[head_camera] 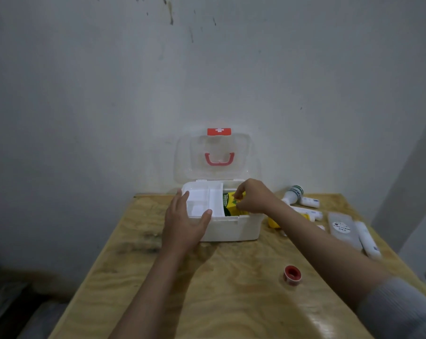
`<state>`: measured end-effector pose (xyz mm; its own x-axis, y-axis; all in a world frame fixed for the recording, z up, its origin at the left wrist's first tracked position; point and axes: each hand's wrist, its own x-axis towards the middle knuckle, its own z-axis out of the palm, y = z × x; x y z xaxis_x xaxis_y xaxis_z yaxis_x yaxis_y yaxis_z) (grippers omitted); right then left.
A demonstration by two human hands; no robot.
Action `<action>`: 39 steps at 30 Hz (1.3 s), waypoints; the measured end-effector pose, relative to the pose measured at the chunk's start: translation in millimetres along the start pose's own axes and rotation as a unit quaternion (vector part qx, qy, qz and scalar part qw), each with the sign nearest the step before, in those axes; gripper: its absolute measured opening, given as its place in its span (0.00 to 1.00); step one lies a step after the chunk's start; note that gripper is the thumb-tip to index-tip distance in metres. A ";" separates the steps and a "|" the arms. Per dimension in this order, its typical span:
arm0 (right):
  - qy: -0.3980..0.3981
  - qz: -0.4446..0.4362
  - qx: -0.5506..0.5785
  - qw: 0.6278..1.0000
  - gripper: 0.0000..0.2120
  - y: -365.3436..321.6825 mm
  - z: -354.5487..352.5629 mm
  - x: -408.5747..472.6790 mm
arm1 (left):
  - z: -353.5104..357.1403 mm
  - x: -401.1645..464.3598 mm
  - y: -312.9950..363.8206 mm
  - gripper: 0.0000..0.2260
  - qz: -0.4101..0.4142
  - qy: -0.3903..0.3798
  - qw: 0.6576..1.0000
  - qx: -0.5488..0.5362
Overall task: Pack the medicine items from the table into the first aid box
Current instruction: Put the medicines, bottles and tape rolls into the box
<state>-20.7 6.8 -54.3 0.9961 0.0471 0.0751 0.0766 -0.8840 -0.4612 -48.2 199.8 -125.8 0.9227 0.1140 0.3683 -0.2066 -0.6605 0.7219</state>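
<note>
Our left hand (185, 222) lies spread, holding nothing, bracing the first aid box (231, 228) at frame centre, while our right hand's (252, 196) fingers (238, 192) pinch the yellow carton (230, 200), settling it inside.

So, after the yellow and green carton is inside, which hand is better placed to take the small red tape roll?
The right hand, probably: the red tape roll lies beside the right forearm, while the left hand steadies the white plastic first aid box.

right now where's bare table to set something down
Free: the plywood table left of the white first aid box, and the near middle up to the red tape roll. Crowded: the right edge, with white tubes and a grey pouch.
</note>
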 end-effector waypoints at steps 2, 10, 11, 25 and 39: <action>-0.004 0.003 0.005 1.000 0.12 -2.5 3.8 2.7 | -1.8 0.6 -1.0 0.34 -0.003 0.003 1.000 0.000; 0.030 -0.005 -0.046 0.999 0.07 -7.2 20.8 12.4 | -3.7 0.3 -9.4 0.33 -0.005 0.024 1.000 -0.011; 0.024 -0.011 -0.048 0.999 0.07 -6.1 20.6 12.8 | -2.7 0.2 -9.5 0.33 -0.005 0.024 1.000 -0.011; 0.104 -0.102 0.098 0.984 0.10 7.9 9.4 -0.6 | -1.4 2.8 -12.0 0.31 -0.007 0.024 1.000 -0.008; 0.286 0.144 -0.056 0.946 0.15 139.3 3.3 -119.2 | -11.7 7.6 -13.6 0.29 0.015 0.044 0.998 -0.030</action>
<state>-128.6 -120.4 -130.4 0.7849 -0.4343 0.4418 -0.2316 -0.8671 -0.4409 -42.2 218.4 -125.9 0.8844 0.1607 0.4383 -0.2554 -0.6194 0.7424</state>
